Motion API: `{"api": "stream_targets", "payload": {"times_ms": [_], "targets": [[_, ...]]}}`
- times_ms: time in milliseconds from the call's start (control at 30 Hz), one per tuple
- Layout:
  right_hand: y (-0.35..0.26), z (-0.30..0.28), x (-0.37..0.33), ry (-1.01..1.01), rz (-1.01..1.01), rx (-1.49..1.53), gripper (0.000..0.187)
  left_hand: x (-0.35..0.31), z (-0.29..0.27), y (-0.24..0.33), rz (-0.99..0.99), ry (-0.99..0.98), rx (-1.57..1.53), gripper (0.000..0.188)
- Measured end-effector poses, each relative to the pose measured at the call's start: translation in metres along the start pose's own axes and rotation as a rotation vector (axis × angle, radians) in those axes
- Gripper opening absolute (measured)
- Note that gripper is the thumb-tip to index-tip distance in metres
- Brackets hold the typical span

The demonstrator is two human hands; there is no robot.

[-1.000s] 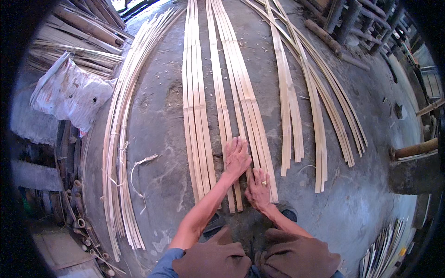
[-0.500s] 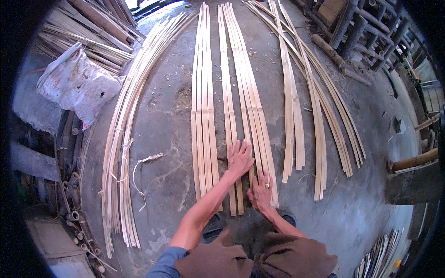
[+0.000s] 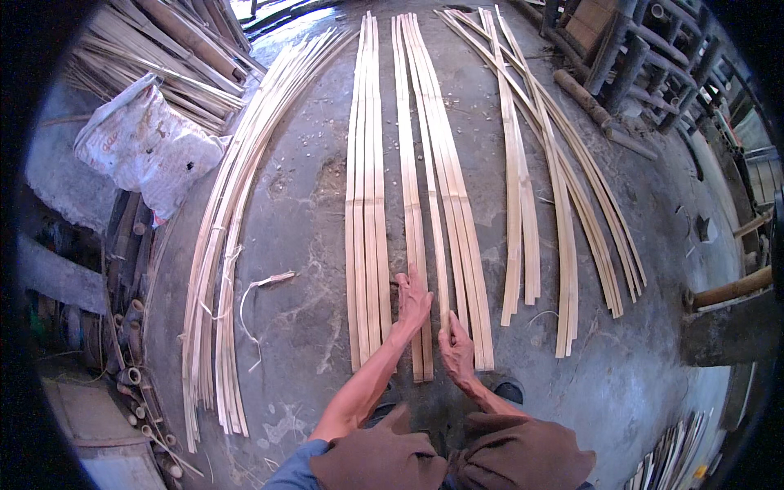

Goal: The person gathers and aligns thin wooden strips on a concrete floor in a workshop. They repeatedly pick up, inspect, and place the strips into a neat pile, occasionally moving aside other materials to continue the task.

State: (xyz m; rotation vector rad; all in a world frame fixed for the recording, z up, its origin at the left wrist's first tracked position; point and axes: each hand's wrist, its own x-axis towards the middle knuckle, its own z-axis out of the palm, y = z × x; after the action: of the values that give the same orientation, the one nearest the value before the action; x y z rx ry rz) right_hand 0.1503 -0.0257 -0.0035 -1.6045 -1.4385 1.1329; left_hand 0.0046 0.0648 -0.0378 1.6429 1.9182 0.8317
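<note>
Long pale bamboo strips lie lengthwise on the grey floor before me. My left hand (image 3: 414,300) is closed round the narrow middle pair of strips (image 3: 413,224), near their close end. Just to its right, my right hand (image 3: 457,351) pinches the near end of a single bamboo strip (image 3: 437,253), which stands slightly apart from its neighbours. Beside that strip, on its right, lies a flat row of several strips (image 3: 467,261). Another row of strips (image 3: 367,253) runs parallel on the left, with a gap before the middle pair. A ring shows on neither hand clearly.
A loose bundle of strips (image 3: 220,229) curves along the left. Crossed strips (image 3: 563,212) lie on the right. A white sack (image 3: 147,151) sits far left by stacked bamboo. Dark bamboo frames (image 3: 637,65) stand far right. A twisted fibre scrap (image 3: 269,280) lies on the floor.
Both hands were spread flat on the strips. The left has moved slightly nearer and closed round the middle pair; the right now pinches a single strip, which has shifted away from the right row.
</note>
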Motion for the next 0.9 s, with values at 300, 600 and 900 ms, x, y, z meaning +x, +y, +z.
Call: {"api": "stream_targets", "payload": {"times_ms": [300,600,900], "targets": [[0.02,0.006,0.007,0.049,-0.068,0.012,0.056,0.013,0.003,-0.009,-0.312,-0.129,-0.806,0.062],[0.039,0.017,0.011,0.033,-0.081,0.023,0.056,0.0,-0.008,-0.004,-0.201,0.069,-0.3,0.048],[-0.01,-0.002,0.005,-0.024,0.034,0.016,0.059,-0.015,-0.009,0.022,-0.021,0.046,-0.207,0.045]]}}
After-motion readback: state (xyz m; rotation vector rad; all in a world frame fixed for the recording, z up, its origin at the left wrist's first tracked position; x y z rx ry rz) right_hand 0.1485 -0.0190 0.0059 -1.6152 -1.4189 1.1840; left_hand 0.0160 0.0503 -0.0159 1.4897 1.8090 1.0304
